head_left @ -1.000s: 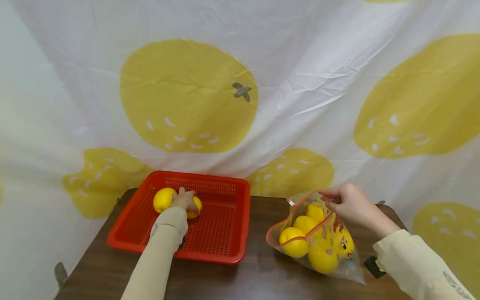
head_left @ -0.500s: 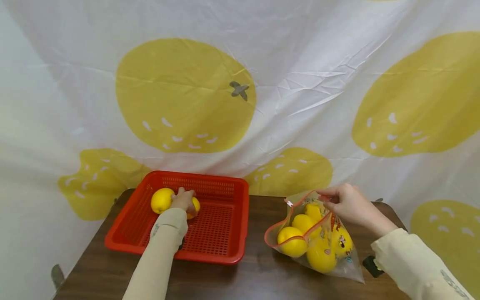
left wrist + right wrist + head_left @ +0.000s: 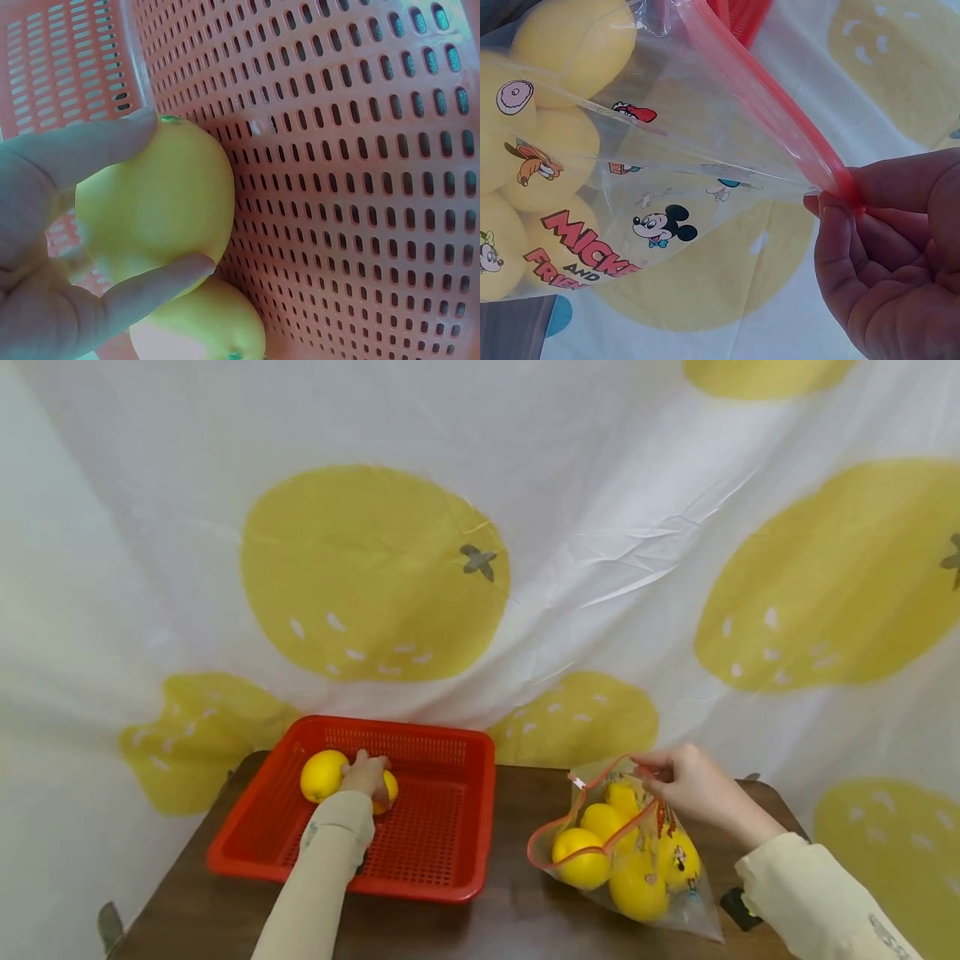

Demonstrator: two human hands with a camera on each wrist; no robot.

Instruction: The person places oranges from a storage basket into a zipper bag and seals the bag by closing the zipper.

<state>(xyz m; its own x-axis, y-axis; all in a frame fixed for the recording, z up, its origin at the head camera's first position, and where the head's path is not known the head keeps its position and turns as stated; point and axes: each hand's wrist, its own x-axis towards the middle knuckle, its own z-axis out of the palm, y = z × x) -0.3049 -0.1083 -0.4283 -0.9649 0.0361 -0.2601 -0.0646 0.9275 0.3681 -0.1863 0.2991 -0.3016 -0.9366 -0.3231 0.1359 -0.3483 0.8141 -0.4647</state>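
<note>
My left hand (image 3: 365, 776) reaches into a red plastic basket (image 3: 474, 814) and grips a lemon (image 3: 161, 206), smooth and yellow with a green stem end. In the left wrist view, thumb and fingers curl round it from opposite sides, close to the slotted basket wall. A second lemon (image 3: 323, 776) lies right beside it in the basket. My right hand (image 3: 693, 787) pinches the red zip edge of a clear printed zip bag (image 3: 667, 225) between thumb and fingertips. The bag's mouth gapes, and several lemons (image 3: 640, 889) fill its lower part.
The basket and the bag stand apart on a dark wooden table (image 3: 517, 868). Behind them hangs a white cloth (image 3: 585, 568) printed with large yellow fruit, close to the table's back edge. A small white slider (image 3: 577, 782) sits at the bag's left corner.
The whole head view has shifted slightly downward in the frame. Both hands keep their holds, the left on the lemon and the right on the zip bag's edge.
</note>
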